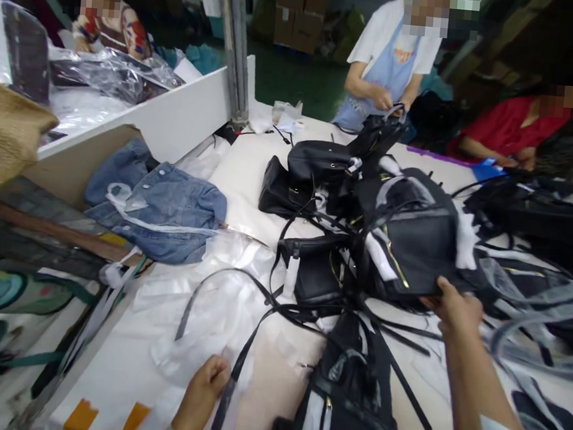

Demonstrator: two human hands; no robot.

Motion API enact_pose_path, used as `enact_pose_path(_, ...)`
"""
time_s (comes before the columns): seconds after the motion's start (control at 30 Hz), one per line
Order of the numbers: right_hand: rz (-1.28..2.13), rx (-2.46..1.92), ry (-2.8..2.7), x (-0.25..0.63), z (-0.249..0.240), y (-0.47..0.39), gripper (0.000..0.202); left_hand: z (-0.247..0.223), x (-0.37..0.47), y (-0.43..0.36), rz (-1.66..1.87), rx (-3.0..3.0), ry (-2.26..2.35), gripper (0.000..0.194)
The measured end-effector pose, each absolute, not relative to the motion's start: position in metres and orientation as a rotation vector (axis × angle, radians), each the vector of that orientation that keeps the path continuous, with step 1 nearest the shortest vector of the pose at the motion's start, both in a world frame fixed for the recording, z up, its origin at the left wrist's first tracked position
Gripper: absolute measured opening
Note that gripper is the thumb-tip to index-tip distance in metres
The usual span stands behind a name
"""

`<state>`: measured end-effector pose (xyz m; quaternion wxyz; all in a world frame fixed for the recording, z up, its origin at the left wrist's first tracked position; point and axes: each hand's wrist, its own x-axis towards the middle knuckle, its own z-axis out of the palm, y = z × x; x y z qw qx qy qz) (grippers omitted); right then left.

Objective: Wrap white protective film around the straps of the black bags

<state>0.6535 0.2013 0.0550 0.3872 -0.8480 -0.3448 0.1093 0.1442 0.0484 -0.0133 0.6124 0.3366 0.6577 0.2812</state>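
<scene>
My right hand (460,312) grips the lower right corner of a black backpack (421,247), thumb on top of the edge. This backpack has a gold zipper and white paper wrapped on parts of it, and it lies tilted on other black bags. My left hand (205,383) is low in the middle of the view, fingers curled closed over thin white sheets. A black strap (239,365) runs right beside its fingertips; whether the fingers hold anything is hidden. Closer to me lies another black backpack (345,401) with its zipper up.
More black bags (321,161) are piled mid-table, others (542,210) on the right. A denim jacket (167,204) lies left beside a white partition (175,115) and a metal post (237,50). Across the table a person in an apron (393,64) handles a bag; two others sit nearby.
</scene>
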Motion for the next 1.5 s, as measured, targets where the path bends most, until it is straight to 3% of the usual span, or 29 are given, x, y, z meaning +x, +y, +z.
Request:
enact_pose_path(0.13, 0.692, -1.957, -0.470, 0.634, 0.050, 0.258, 0.040, -0.008, 0.153, 0.060, 0.648, 0.788, 1.523, 0.028)
enact_pose_path(0.23, 0.811, -1.784, -0.424, 0.630, 0.057, 0.290, 0.042, -0.004, 0.157, 0.068, 0.683, 0.846, 1.510, 0.019)
enact_pose_path(0.4, 0.808, -1.698, -0.744, 0.545, 0.042, 0.227, 0.043, -0.005, 0.150, 0.072, 0.754, 0.890, 1.554, 0.013)
enact_pose_path(0.53, 1.496, -1.667, -0.971, 0.405, 0.009, 0.125, 0.039, -0.003, 0.148, 0.069, 0.784, 0.963, 1.575, 0.012)
enact_pose_path(0.6, 1.985, -1.587, -0.742, 0.348, -0.005, 0.096, 0.044, 0.000, 0.148, 0.067, 0.771, 1.021, 1.568, 0.011)
enact_pose_path(0.67, 2.122, -1.503, -0.476, 0.313, -0.013, 0.087, 0.039, 0.005, 0.147, 0.065, 0.741, 1.093, 1.551, 0.010)
enact_pose_path(0.97, 1.790, -1.385, -0.420, 0.284, -0.007, 0.052, 0.029, 0.013, 0.152, 0.068, 0.730, 1.176, 1.543, 0.005)
enact_pose_path(1.1, 1.785, -1.402, -0.464, 0.280, -0.005, 0.027, 0.027, 0.009, 0.161, 0.068, 0.734, 1.175, 1.511, 0.005)
enact_pose_path(1.3, 1.853, -1.356, -0.289, 0.315, -0.013, 0.060, 0.036, 0.005, 0.173, 0.063, 0.698, 1.188, 1.448, 0.005)
enact_pose_path(1.5, 1.804, -1.406, -0.422, 0.310, -0.020, 0.056, 0.032, 0.005, 0.188, 0.085, 0.727, 1.168, 1.469, 0.004)
